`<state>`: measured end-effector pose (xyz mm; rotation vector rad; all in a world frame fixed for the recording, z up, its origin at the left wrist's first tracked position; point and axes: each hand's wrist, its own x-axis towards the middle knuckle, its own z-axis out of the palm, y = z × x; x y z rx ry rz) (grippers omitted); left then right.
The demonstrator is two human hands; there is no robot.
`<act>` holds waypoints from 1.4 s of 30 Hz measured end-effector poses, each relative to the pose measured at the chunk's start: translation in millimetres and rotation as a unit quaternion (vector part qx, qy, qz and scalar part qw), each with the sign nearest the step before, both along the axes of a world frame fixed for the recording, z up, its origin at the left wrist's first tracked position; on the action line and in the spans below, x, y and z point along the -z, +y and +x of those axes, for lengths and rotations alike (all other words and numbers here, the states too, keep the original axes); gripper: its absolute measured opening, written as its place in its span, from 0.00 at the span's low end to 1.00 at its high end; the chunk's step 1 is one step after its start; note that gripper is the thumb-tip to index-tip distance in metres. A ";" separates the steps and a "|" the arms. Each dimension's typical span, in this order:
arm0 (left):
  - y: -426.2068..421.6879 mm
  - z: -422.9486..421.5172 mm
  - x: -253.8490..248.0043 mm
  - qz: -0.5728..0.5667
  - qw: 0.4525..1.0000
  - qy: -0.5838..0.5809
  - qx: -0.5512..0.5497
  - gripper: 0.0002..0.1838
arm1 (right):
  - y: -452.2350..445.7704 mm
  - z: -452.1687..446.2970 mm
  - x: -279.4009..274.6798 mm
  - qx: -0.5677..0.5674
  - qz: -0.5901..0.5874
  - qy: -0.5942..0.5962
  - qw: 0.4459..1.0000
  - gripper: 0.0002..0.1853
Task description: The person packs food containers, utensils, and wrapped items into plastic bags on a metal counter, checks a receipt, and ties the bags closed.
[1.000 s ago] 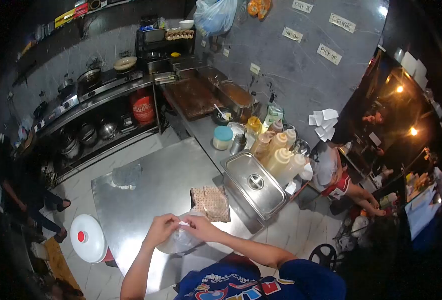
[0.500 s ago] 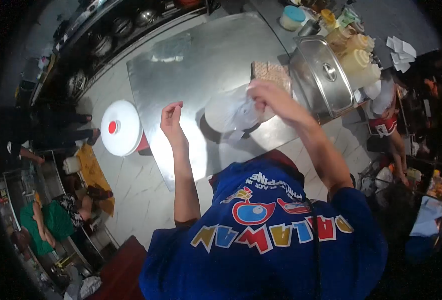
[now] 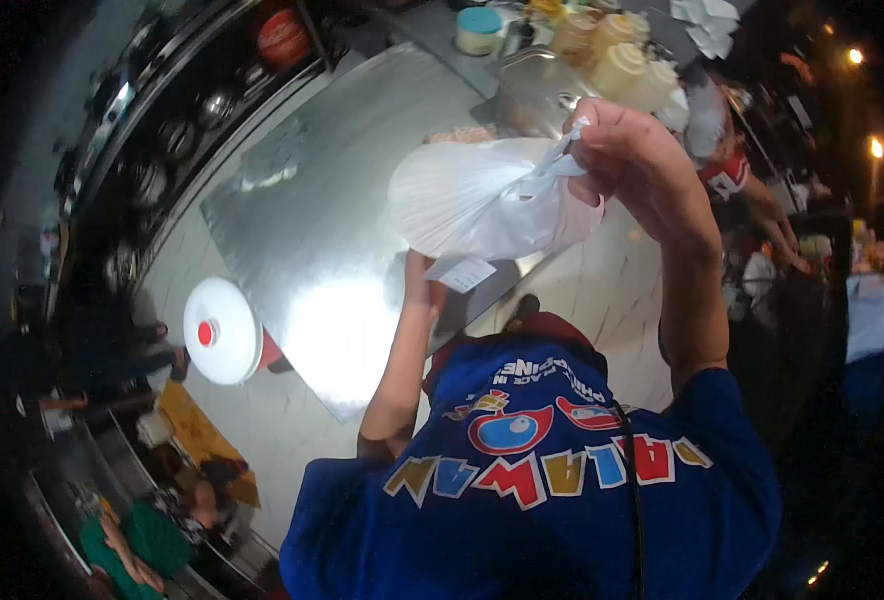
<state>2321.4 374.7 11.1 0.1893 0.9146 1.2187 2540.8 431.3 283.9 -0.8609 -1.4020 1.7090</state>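
Note:
A white plastic bag [image 3: 477,195], full and rounded, is lifted above the steel table. My right hand [image 3: 617,150] is closed on the twisted, tied neck of the bag. A white paper slip [image 3: 462,273] hangs from the bag's near side. My left hand [image 3: 423,288] is at the bag's lower left edge, largely covered by the bag. Its fingers are out of sight, and I cannot tell whether they touch the bag. Behind the bag, part of a brown patterned box [image 3: 462,134] shows on the table.
The steel table [image 3: 312,230] lies in front of me. At its far right are a lidded steel container [image 3: 542,85], squeeze bottles [image 3: 618,68] and a blue-lidded tub [image 3: 479,30]. A white-lidded drum [image 3: 224,335] stands at the left. People are at the lower left and right.
My right hand has raised the bag off the table toward me. My left hand, open and apart before, has moved right to the bag's edge. The view has turned.

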 end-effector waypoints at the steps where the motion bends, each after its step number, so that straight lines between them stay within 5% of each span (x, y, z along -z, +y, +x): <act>1: 0.5 12.3 -0.4 -0.012 0.999 -0.040 0.016 0.27 | -8.0 10.0 -4.9 0.011 0.005 0.008 1.000 0.11; 4: 2.8 50.3 5.1 0.012 0.973 -0.219 0.074 0.29 | -24.9 49.9 -6.6 0.042 0.010 0.049 0.998 0.10; 9: -12.9 133.6 -33.9 0.171 0.953 -0.050 0.243 0.35 | -53.2 128.6 16.4 0.064 -0.009 0.052 0.997 0.09; 11: -25.7 171.2 -43.0 0.147 0.948 -0.117 0.259 0.36 | -65.1 153.7 31.7 0.054 0.002 0.046 0.997 0.09; 13: -33.2 203.7 -45.9 0.052 0.922 -0.314 0.219 0.35 | -74.2 171.5 48.3 0.035 0.007 0.033 0.999 0.09; 19: -70.1 223.3 3.7 -0.003 0.961 -0.256 0.106 0.31 | -54.3 186.8 96.9 -0.053 0.030 0.017 0.998 0.10; 23: -62.9 193.2 11.4 -0.064 0.984 -0.156 -0.055 0.30 | -21.8 146.8 123.6 -0.099 0.032 0.038 0.994 0.10; 29: -41.1 99.9 57.5 0.036 0.977 0.117 -0.177 0.23 | 9.9 72.6 169.5 -0.139 -0.006 0.010 0.990 0.11; 33: -28.9 66.7 52.9 0.067 0.964 0.183 -0.183 0.25 | 28.9 25.6 190.2 -0.127 0.001 -0.003 0.992 0.11; 34: -26.6 56.6 53.0 0.017 0.972 0.126 -0.196 0.28 | 34.9 19.9 190.2 -0.133 -0.004 -0.002 0.991 0.11; 37: -23.1 36.5 53.2 0.024 0.959 0.162 -0.232 0.31 | 47.9 12.9 190.9 -0.133 0.023 -0.048 0.990 0.11; 42: -5.1 4.7 25.7 0.044 0.860 0.455 -0.228 0.26 | 50.1 34.9 195.3 -0.066 0.026 -0.056 0.996 0.11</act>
